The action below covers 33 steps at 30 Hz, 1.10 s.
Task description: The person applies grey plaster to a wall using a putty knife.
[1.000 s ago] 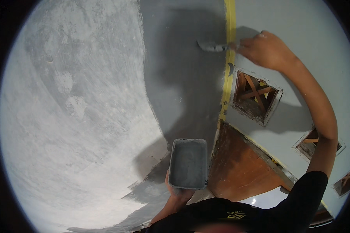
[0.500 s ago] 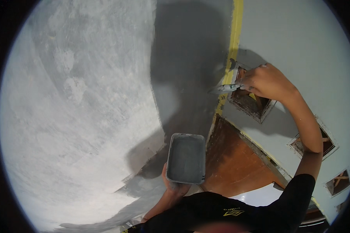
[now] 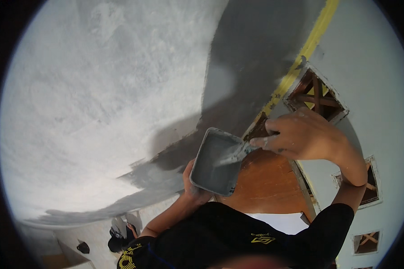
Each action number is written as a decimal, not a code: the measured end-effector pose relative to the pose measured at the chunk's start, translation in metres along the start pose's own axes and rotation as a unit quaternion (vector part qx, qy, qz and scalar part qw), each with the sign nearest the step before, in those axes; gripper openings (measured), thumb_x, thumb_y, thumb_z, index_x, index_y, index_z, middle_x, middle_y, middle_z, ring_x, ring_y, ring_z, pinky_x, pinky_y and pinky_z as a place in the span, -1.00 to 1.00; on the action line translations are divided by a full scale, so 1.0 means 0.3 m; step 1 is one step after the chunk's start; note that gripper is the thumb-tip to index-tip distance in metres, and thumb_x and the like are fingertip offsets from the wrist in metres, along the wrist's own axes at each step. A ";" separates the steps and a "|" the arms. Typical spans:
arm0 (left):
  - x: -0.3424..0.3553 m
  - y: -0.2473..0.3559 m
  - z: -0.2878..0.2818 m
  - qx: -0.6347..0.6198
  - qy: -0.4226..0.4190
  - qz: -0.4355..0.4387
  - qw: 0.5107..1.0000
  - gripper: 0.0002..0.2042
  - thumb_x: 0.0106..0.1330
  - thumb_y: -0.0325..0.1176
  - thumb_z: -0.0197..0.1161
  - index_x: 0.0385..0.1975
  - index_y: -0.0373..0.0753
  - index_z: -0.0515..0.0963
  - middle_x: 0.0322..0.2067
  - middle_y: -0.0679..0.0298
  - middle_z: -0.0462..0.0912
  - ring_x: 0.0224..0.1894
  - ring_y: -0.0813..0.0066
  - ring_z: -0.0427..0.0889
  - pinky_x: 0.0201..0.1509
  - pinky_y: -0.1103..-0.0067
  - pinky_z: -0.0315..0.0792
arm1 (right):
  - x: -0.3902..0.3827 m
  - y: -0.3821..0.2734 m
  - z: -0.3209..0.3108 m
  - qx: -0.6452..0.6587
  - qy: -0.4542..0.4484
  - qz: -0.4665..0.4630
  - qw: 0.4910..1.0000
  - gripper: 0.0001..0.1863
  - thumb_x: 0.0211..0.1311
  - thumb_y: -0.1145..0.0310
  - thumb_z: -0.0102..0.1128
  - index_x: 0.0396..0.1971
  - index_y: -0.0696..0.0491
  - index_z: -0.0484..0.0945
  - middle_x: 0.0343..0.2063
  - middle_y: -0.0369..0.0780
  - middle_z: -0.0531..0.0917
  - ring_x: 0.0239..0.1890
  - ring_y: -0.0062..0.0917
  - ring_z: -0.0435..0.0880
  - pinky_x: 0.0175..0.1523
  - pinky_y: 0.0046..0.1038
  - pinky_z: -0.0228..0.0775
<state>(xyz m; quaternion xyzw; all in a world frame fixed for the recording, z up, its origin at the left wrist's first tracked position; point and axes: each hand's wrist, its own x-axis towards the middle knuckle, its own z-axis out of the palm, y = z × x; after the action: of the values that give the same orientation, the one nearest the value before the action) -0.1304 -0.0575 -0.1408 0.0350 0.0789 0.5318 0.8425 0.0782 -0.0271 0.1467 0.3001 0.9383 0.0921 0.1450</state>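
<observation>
My left hand (image 3: 194, 189) is wrapped round a shallow, rounded-corner rectangular tub (image 3: 202, 153) from below and its left side. Wet grey coating material (image 3: 211, 157) lines the tub, which is tilted. My right hand (image 3: 294, 134) grips a small flat tool (image 3: 238, 154) with a smeared, pale greenish handle. Its pale, blurred end lies in the tub near the right rim, and I cannot tell whether it is a blade or a brush. Grey smears mark my right fingers.
Left of me rises a pale wall (image 3: 121, 89) with a dark grey coated band (image 3: 251, 58). Yellow tape (image 3: 307, 49) borders the band. Square openings with crossed slats (image 3: 318, 96) pierce the light panel at right. An orange-brown board (image 3: 269, 179) lies beneath. Another person (image 3: 116, 240) is at lower left.
My right hand has come down and the tool has moved from the yellow tape into the tub. My left hand has tilted the tub and raised it slightly. The view has swung round.
</observation>
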 end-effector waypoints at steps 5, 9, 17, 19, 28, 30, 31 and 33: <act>-0.003 0.001 0.049 0.012 -0.026 0.000 1.000 -0.50 0.53 -0.08 -0.15 0.21 -0.36 0.44 0.15 0.05 0.58 0.18 0.16 0.57 0.34 0.24 0.42 | 0.040 -0.010 0.018 0.013 -0.068 -0.037 0.997 -0.65 0.28 0.35 0.19 0.05 -0.19 0.70 -0.29 -0.23 0.62 -0.25 -0.36 0.73 -0.25 -0.34 0.54; 0.002 -0.008 0.068 0.001 -0.056 0.018 0.998 -0.50 0.54 -0.09 -0.16 0.22 -0.37 0.44 0.15 0.05 0.58 0.17 0.15 0.59 0.32 0.25 0.45 | 0.026 0.006 -0.019 0.015 -0.069 0.002 0.998 -0.66 0.29 0.36 0.20 0.05 -0.20 0.70 -0.25 -0.25 0.62 -0.21 -0.39 0.73 -0.13 -0.29 0.55; 0.031 -0.018 0.059 0.014 -0.016 0.026 0.999 -0.49 0.55 -0.06 -0.18 0.21 -0.36 0.43 0.14 0.06 0.58 0.16 0.16 0.60 0.30 0.27 0.48 | -0.016 0.021 0.056 -0.048 0.058 -0.010 0.997 -0.62 0.10 0.34 0.36 -0.04 -0.28 0.76 -0.43 -0.32 0.51 -0.36 -0.47 0.61 -0.31 -0.37 0.40; 0.040 -0.024 0.075 0.009 -0.046 0.031 0.998 -0.49 0.54 -0.06 -0.16 0.21 -0.35 0.43 0.13 0.07 0.58 0.16 0.17 0.60 0.29 0.27 0.49 | -0.018 0.012 0.053 -0.038 0.012 -0.003 0.999 -0.61 0.09 0.33 0.37 -0.03 -0.28 0.76 -0.43 -0.33 0.51 -0.35 -0.48 0.60 -0.29 -0.38 0.40; 0.047 -0.021 0.089 0.017 -0.023 0.035 0.999 -0.49 0.54 -0.03 -0.16 0.17 -0.33 0.48 0.09 0.06 0.62 0.11 0.17 0.63 0.26 0.26 0.51 | -0.008 0.031 0.042 -0.063 0.079 -0.008 0.995 -0.66 0.08 0.33 0.38 -0.09 -0.25 0.78 -0.42 -0.35 0.52 -0.40 -0.51 0.62 -0.25 -0.38 0.45; 0.047 -0.020 0.086 0.031 -0.015 0.034 0.999 -0.49 0.54 -0.03 -0.15 0.16 -0.32 0.49 0.07 0.06 0.64 0.10 0.17 0.64 0.25 0.26 0.51 | -0.017 0.034 0.026 -0.063 0.071 0.007 0.995 -0.68 0.05 0.35 0.39 -0.14 -0.23 0.79 -0.41 -0.34 0.54 -0.44 -0.51 0.61 -0.27 -0.38 0.44; 0.043 -0.018 0.082 0.038 0.000 0.040 0.998 -0.49 0.54 -0.02 -0.15 0.15 -0.32 0.50 0.05 0.06 0.65 0.09 0.18 0.65 0.25 0.26 0.52 | -0.022 0.038 0.020 -0.063 0.075 0.009 0.995 -0.68 0.05 0.35 0.39 -0.14 -0.23 0.79 -0.41 -0.34 0.54 -0.44 -0.51 0.61 -0.27 -0.38 0.44; 0.046 -0.009 0.073 0.041 -0.003 0.037 0.998 -0.49 0.54 -0.01 -0.15 0.17 -0.32 0.49 0.07 0.06 0.64 0.10 0.17 0.64 0.25 0.26 0.52 | -0.034 0.051 0.001 -0.069 0.113 0.023 0.991 -0.65 0.02 0.38 0.41 -0.12 -0.18 0.79 -0.42 -0.33 0.56 -0.44 -0.50 0.60 -0.28 -0.37 0.43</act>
<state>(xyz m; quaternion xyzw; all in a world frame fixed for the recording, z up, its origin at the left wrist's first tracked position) -0.1186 -0.0457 -0.1210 0.0740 0.0964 0.5587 0.8204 0.0944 -0.0209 0.1526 0.2987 0.9329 0.1931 0.0560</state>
